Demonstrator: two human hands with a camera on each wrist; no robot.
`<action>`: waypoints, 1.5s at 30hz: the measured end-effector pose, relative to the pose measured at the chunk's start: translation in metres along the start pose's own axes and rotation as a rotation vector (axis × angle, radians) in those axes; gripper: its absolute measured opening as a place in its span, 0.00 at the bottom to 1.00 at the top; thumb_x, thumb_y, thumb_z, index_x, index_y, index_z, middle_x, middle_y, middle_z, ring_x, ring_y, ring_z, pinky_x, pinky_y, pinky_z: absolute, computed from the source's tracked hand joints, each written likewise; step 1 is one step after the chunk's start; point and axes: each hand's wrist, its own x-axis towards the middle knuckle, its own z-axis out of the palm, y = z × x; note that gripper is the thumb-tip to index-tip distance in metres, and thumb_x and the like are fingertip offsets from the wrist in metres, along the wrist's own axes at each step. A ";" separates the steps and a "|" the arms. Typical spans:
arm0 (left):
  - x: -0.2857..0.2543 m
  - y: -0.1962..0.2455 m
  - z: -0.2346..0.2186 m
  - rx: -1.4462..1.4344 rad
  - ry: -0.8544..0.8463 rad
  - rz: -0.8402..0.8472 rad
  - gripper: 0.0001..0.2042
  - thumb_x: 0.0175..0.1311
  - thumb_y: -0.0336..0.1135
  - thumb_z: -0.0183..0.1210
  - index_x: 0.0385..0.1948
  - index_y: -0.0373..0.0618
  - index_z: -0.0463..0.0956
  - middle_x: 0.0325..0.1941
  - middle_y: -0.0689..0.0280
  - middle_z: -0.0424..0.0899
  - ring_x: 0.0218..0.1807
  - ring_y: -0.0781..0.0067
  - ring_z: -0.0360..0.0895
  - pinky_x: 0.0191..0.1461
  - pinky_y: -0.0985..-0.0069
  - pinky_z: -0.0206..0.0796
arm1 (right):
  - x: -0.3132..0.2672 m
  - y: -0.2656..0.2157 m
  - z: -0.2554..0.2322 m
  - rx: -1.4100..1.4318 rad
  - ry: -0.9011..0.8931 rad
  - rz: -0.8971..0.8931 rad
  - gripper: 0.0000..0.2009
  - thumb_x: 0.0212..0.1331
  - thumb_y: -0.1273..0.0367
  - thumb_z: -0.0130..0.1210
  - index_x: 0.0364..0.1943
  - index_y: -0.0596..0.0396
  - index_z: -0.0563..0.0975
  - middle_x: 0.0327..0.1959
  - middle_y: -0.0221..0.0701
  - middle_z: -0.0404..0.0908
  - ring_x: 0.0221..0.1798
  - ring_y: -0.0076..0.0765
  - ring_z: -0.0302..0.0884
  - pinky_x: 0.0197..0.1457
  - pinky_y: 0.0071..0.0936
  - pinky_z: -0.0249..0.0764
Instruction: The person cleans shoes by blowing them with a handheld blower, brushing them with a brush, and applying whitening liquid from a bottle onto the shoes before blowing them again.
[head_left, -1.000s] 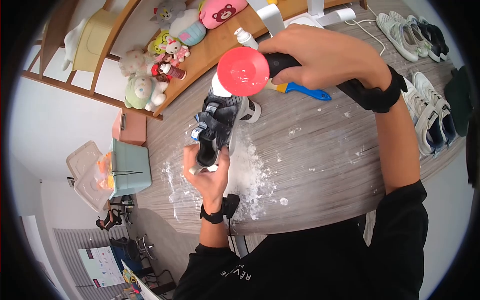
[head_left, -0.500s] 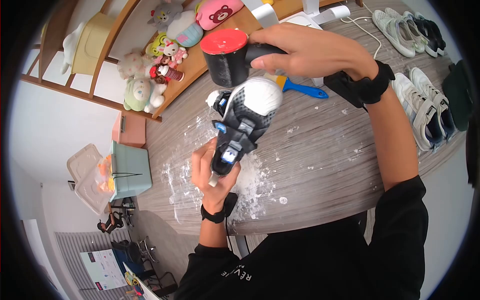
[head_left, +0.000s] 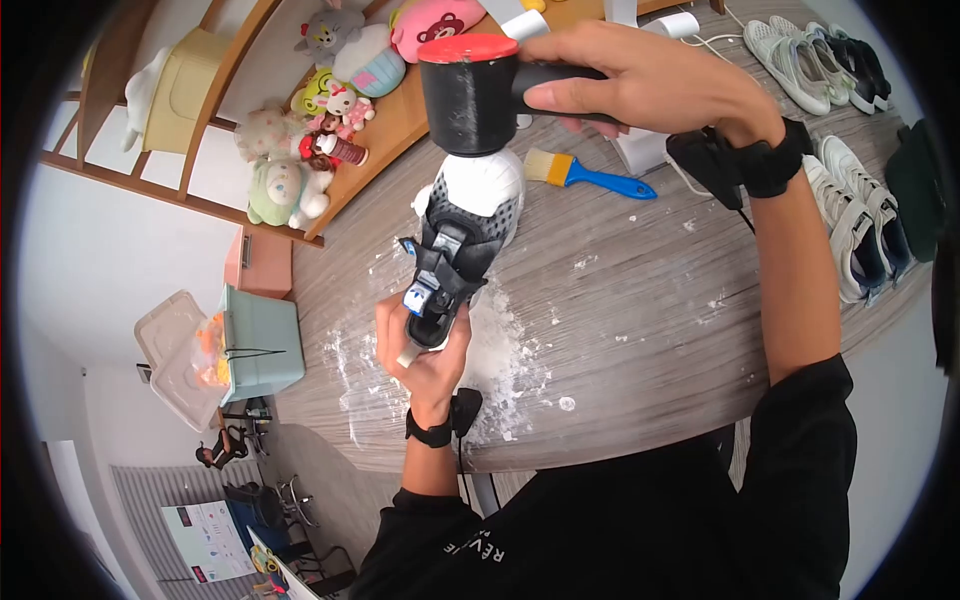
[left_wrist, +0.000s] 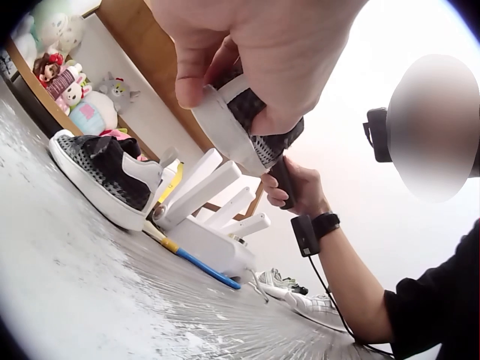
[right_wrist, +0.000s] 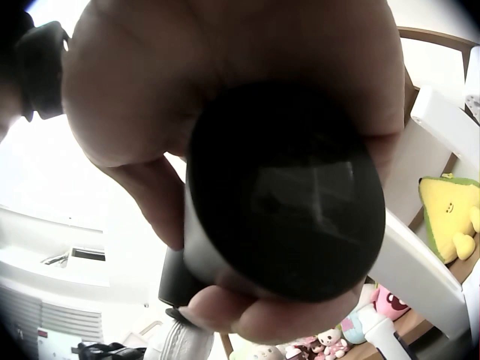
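Observation:
My left hand (head_left: 437, 378) grips a black-and-white strap sneaker (head_left: 462, 228) by its heel, thumb and fingers on opposite sides. The toe points away from me and looks solid white. Over that toe is a black cup-shaped tool (head_left: 466, 112) with a red top, its lower end overlapping the toe in the head view. Its black handle (head_left: 560, 92) is held by my right hand (head_left: 665, 85); in the right wrist view the handle's round end (right_wrist: 289, 195) fills the middle. A matching sneaker (left_wrist: 109, 176) stands on the table, mostly hidden in the head view.
White powder (head_left: 505, 350) is scattered over the wood-grain table (head_left: 660, 300). A blue-handled paintbrush (head_left: 612, 182) lies right of the sneaker. More shoes (head_left: 850, 225) line the right side. Plush toys (head_left: 280, 185) and a brown bottle (head_left: 345, 148) sit on the back shelf; a green bin (head_left: 265, 335) is at left.
The cup-shaped tool has turned from showing its red inside to standing upright. The sneaker rose, swung right, then came back left under the tool. Both hands keep their holds.

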 end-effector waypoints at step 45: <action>-0.004 -0.007 0.018 -0.833 -0.026 -0.675 0.08 0.64 0.28 0.68 0.37 0.34 0.79 0.32 0.66 0.81 0.25 0.77 0.77 0.26 0.77 0.71 | 0.020 -0.006 0.053 -0.270 0.017 -0.238 0.15 0.57 0.67 0.64 0.45 0.63 0.79 0.34 0.51 0.83 0.42 0.62 0.81 0.49 0.47 0.75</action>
